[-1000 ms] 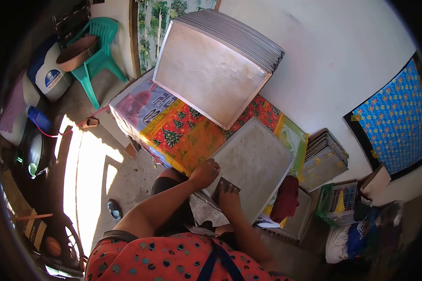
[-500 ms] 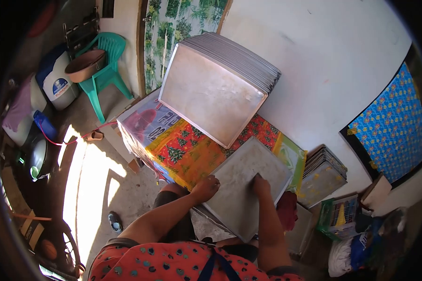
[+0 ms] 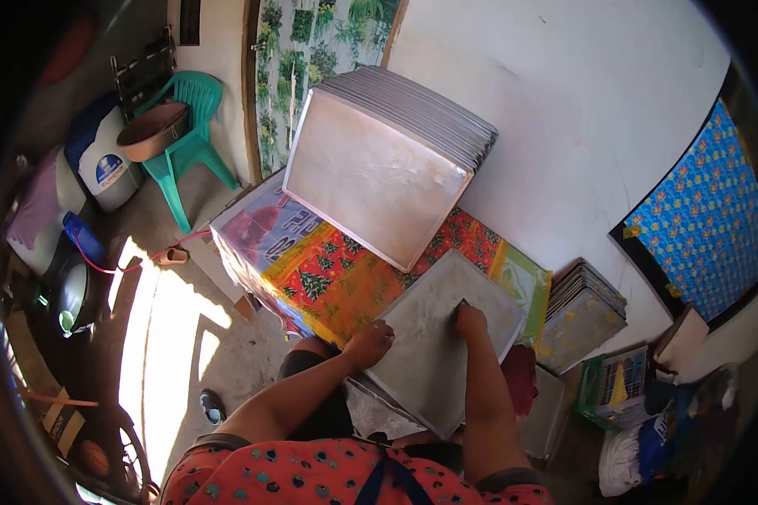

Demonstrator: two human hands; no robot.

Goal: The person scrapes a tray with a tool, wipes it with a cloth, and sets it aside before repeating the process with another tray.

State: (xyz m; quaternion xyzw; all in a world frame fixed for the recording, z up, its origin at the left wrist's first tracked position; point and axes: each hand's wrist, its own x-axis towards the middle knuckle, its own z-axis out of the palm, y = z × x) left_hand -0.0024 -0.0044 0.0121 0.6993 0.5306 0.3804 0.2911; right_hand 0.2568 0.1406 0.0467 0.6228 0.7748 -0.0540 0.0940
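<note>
A grey metal baking tray (image 3: 434, 358) lies tilted in front of me, its far end on the cloth-covered table and its near end by my lap. My left hand (image 3: 370, 343) is closed on the tray's left edge. On the tray's surface, right of the middle, my right hand (image 3: 471, 321) is closed round a small dark thing (image 3: 459, 308), mostly hidden by the fingers and pressed to the metal. Beyond the tray, a tall stack of similar baking trays (image 3: 375, 181) leans back on the table.
The table (image 3: 316, 278) has a patterned cover. More trays (image 3: 577, 324) lean at the wall on the right, near a green crate (image 3: 592, 391) and a dark red cloth (image 3: 520, 379). A green plastic chair (image 3: 195, 139) holding a brown basin (image 3: 153, 133) stands at the left.
My right hand has shifted very slightly over the tray, still with the small dark thing. My left hand stays on the edge. The whole view has tilted a little.
</note>
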